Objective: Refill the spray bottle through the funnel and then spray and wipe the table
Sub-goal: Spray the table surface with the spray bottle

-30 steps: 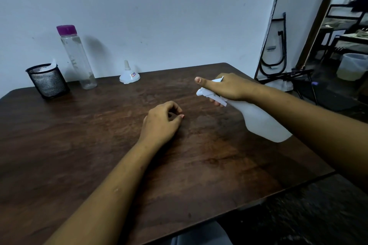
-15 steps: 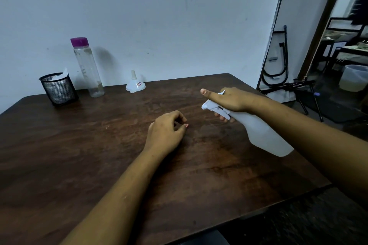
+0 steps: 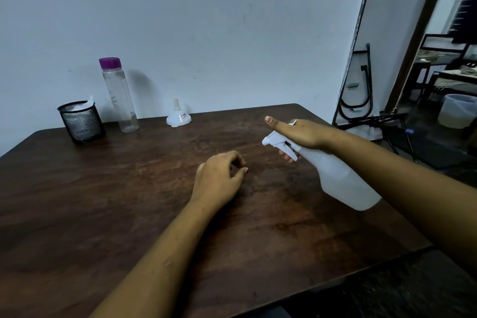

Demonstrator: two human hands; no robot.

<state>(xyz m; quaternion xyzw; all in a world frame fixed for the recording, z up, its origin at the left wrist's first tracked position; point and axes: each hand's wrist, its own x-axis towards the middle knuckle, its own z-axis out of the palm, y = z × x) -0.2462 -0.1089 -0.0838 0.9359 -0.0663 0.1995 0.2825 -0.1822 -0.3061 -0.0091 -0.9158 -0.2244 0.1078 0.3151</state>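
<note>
Spray bottle (image 3: 340, 178): white, translucent, seen from the head view; held tilted above the right side of the surface (image 3: 103, 201), with the trigger head fitted and the nozzle aimed toward the frame's left.
Right hand (image 3: 302, 134): wrapped round the neck of the spray bottle, thumb stretched out along the top, fingertips showing by the trigger.
Left hand (image 3: 216, 181): resting on the surface at the frame's centre, fingers loosely curled, holding nothing.
Funnel (image 3: 178, 117): white, standing mouth down and spout up at the back edge near the wall, well apart from the spray bottle.
Clear bottle (image 3: 118, 98): upright at upper left between the mesh cup (image 3: 81, 122) and the funnel, purple cap on; it looks almost empty.
Mesh cup: black, upper left, with something white (image 3: 82, 106) inside; whether it is a cloth or tissue cannot be told.
Done, as judged: the refill looks finished, since the funnel is set aside, the clear bottle is capped and the sprayer is assembled.
In hand, as judged: spraying the surface; no mist or wet patch can be made out.
Left to do: wiping; nothing to wipe with is in either hand.
Writing: a small sticker on the funnel shows red and blue, too small to read; no other label is visible.
</note>
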